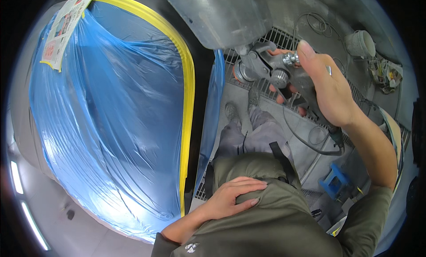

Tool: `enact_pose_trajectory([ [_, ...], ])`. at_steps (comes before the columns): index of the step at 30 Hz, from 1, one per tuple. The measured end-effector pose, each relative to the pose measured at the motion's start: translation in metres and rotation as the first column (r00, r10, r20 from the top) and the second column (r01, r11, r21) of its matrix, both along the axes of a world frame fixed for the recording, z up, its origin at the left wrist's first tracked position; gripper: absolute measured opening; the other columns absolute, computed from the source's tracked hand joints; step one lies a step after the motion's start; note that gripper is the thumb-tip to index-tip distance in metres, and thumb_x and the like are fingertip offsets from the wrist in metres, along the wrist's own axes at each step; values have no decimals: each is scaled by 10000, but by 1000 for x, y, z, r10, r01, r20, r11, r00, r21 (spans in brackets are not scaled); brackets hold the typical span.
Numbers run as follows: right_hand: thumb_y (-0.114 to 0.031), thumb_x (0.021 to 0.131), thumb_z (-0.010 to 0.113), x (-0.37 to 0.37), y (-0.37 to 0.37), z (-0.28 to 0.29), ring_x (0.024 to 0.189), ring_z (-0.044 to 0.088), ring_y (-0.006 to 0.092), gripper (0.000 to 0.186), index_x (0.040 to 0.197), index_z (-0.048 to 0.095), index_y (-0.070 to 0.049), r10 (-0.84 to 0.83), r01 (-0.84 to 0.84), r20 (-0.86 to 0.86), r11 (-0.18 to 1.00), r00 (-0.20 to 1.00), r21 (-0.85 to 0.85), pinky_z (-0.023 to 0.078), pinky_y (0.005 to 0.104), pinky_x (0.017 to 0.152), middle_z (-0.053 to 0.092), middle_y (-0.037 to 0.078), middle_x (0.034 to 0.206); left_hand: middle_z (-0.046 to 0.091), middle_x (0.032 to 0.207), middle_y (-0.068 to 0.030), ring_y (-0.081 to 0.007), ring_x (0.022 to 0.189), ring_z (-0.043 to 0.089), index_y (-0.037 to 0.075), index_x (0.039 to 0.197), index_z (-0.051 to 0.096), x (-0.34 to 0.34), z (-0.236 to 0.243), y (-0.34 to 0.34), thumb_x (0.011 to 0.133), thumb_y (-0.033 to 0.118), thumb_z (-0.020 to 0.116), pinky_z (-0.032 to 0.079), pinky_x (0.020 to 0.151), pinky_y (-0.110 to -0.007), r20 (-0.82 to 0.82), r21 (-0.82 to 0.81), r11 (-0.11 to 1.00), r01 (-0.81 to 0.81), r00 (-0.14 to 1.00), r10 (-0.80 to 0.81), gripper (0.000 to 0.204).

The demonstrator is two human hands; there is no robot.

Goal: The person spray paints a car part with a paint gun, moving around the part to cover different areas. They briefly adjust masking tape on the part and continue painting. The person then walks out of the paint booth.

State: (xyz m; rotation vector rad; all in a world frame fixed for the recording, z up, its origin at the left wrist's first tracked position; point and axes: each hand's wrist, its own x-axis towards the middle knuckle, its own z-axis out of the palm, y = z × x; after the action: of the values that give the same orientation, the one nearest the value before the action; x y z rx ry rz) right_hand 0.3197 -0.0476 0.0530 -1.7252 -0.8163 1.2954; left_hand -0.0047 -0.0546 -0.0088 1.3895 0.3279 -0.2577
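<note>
Raised at the upper right, my right hand (330, 88) is wrapped round a grey metal spray gun (257, 67), thumb on top near its rear fittings. The gun's round nozzle end faces left, toward the covered vehicle. Above the gun sits a large translucent grey cup (222, 17), cut off by the top edge. A dark air hose (326, 152) hangs from the gun's handle. My left hand (235, 197) lies flat on the front of my olive garment (257, 212), fingers stretched and holding nothing.
Blue masking film (120, 106) covers the vehicle at left, bordered by yellow tape (188, 92) beside a black panel (202, 66). Printed paper (66, 30) is taped at its upper left. A metal floor grate (275, 37), white bucket (359, 43) and blue stand (333, 181) are at right.
</note>
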Motion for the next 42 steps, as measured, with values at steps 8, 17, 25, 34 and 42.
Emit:
enact_pose_trajectory([
  [8, -476, 1128, 359, 56, 82, 0, 807, 598, 64, 610, 1150, 704, 26, -35, -20, 266, 979, 963, 202, 475, 234, 721, 717, 14, 908, 655, 1400, -92, -312, 1316, 575, 65, 1374, 643, 8, 1, 0, 969, 188, 698, 448, 1124, -414, -23, 20, 998, -68, 997, 68, 427],
  [17, -477, 1148, 297, 61, 108, 38, 785, 569, 53, 678, 1134, 719, 53, 121, -135, 113, 982, 986, 128, 486, 221, 783, 702, 0, 898, 648, 1411, -88, -311, 1313, 576, 67, 1377, 644, 25, 0, 7, 968, 194, 698, 449, 1125, -412, -30, 28, 994, -110, 993, 111, 432],
  [25, -549, 1119, 321, 74, 151, 47, 643, 599, 73, 681, 1068, 742, -17, 300, -308, 219, 951, 929, 7, 513, 236, 600, 697, 10, 771, 650, 1408, -90, -314, 1306, 582, 73, 1377, 644, 36, -2, 11, 967, 204, 702, 450, 1125, -412, -16, 27, 989, -147, 989, 148, 434],
  [34, -590, 1101, 338, 68, 178, 56, 630, 615, 101, 717, 981, 747, -13, 163, -219, 417, 972, 894, 88, 532, 260, 612, 702, 43, 754, 656, 1402, -86, -294, 1300, 588, 77, 1367, 657, 36, -2, 14, 950, 159, 723, 451, 1120, -405, -37, 9, 980, -199, 979, 199, 430],
  [42, -552, 1119, 315, 64, 186, 69, 611, 616, 103, 695, 1059, 741, -6, 389, -436, 291, 893, 874, 116, 530, 254, 546, 703, 21, 769, 655, 1396, -91, -305, 1302, 588, 77, 1367, 652, 37, -4, 16, 964, 197, 711, 454, 1123, -404, -28, 9, 982, -189, 982, 189, 426],
])
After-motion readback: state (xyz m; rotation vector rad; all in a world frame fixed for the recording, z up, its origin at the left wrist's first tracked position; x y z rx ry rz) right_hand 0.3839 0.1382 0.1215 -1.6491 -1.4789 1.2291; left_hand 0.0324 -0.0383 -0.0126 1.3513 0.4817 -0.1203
